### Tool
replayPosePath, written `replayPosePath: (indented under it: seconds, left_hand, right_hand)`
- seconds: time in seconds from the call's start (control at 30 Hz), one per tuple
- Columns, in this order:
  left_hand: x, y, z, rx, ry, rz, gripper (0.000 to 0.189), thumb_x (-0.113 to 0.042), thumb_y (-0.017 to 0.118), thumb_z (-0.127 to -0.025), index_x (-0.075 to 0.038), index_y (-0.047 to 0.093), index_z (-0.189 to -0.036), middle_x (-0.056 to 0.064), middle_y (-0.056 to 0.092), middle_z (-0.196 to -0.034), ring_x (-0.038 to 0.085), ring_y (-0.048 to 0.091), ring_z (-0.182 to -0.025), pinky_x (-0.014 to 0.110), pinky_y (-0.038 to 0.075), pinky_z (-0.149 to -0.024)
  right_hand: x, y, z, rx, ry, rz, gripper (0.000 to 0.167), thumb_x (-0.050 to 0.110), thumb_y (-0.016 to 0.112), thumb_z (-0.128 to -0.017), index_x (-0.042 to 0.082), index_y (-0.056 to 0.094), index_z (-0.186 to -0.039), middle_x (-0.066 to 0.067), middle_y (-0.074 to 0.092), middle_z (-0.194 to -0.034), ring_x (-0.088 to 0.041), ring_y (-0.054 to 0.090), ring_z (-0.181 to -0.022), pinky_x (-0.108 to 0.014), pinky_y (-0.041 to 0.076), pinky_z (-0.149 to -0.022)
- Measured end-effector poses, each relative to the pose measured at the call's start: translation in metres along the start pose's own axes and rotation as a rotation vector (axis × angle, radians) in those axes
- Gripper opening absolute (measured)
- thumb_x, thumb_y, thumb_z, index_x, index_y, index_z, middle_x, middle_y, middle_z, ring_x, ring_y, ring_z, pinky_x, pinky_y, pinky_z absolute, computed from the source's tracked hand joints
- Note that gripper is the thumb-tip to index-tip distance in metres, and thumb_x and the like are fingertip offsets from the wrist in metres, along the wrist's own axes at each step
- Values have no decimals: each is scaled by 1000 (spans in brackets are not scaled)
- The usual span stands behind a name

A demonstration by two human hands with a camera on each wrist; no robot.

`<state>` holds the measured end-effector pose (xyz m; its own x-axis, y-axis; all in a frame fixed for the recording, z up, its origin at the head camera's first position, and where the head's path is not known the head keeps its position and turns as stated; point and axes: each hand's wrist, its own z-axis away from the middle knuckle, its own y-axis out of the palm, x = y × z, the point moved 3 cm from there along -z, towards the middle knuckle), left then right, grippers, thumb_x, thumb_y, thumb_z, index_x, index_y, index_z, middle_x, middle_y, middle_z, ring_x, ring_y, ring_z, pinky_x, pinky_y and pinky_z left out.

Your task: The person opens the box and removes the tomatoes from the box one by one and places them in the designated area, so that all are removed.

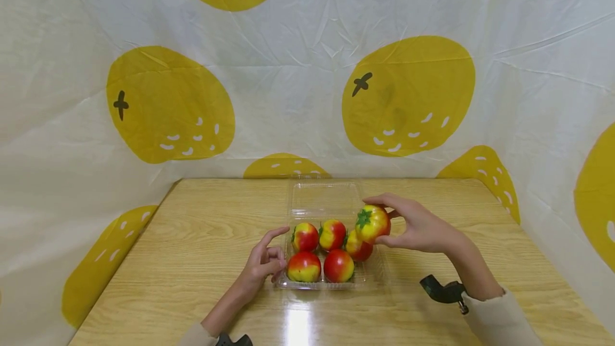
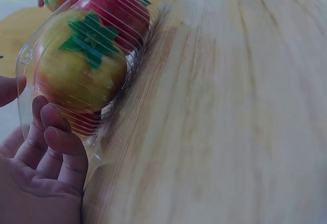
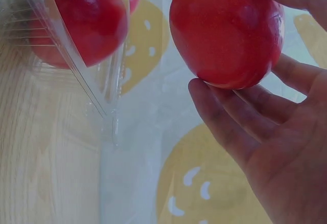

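Note:
In the head view my right hand (image 1: 418, 226) holds a red-and-yellow tomato (image 1: 377, 223) with a green leafy top, fingertips on one side and thumb on the other. The tomato hangs over the right side of a clear plastic container (image 1: 331, 285), overlapping another tomato (image 1: 357, 247) there. Its smooth red underside (image 3: 227, 32) faces the right wrist camera. Several similar tomatoes (image 1: 304, 267) sit inside the container. My left hand (image 1: 261, 260) is at the container's left side, index finger extended to the rim, other fingers loosely bent, fingertips right at the wall in the left wrist view.
The container's clear lid (image 1: 325, 196) lies folded back toward the rear of the wooden table (image 1: 216, 207). A white cloth with large yellow fruit prints (image 1: 408, 95) hangs behind and along both sides. Black wrist mounts (image 1: 442, 290) sit on both forearms.

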<state>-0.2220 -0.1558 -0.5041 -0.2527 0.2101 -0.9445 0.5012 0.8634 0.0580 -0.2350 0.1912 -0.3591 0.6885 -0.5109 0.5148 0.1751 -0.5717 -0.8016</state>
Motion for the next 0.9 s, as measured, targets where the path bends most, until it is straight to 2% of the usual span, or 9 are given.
replayPosePath:
  seconds: [0.17, 0.37, 0.6, 0.9]
  left_hand:
    - [0, -1, 0, 4, 7, -14, 68, 3, 53, -93, 7, 26, -156, 0, 54, -76, 26, 39, -53, 28, 40, -45]
    - [1, -2, 0, 0, 2, -17, 68, 3, 53, -93, 6, 27, -156, -1, 55, -76, 25, 40, -53, 27, 41, -46]
    - [2, -1, 0, -1, 1, -14, 68, 5, 52, -92, 6, 27, -156, -2, 56, -77, 21, 42, -53, 26, 42, -47]
    - [1, -1, 0, -1, 11, -14, 67, 4, 52, -93, 6, 28, -156, -1, 55, -77, 21, 42, -53, 26, 42, -46]
  right_hand:
    - [-4, -4, 3, -37, 13, -13, 69, 22, 87, -84, 11, 56, -144, -5, 64, -137, -11, 61, -120, -36, 60, -93]
    - [-9, -7, 6, -78, 15, -31, 70, 15, 88, -82, 9, 56, -144, -7, 64, -137, -7, 60, -118, -32, 60, -93]
    - [-13, -10, 9, -123, 14, -73, 69, 9, 86, -82, 4, 54, -144, -12, 61, -140, 0, 59, -115, -20, 56, -96]
    - [-18, -14, 11, -162, 15, -97, 69, 6, 85, -83, 3, 53, -145, -14, 60, -140, 0, 58, -113, -15, 53, -95]
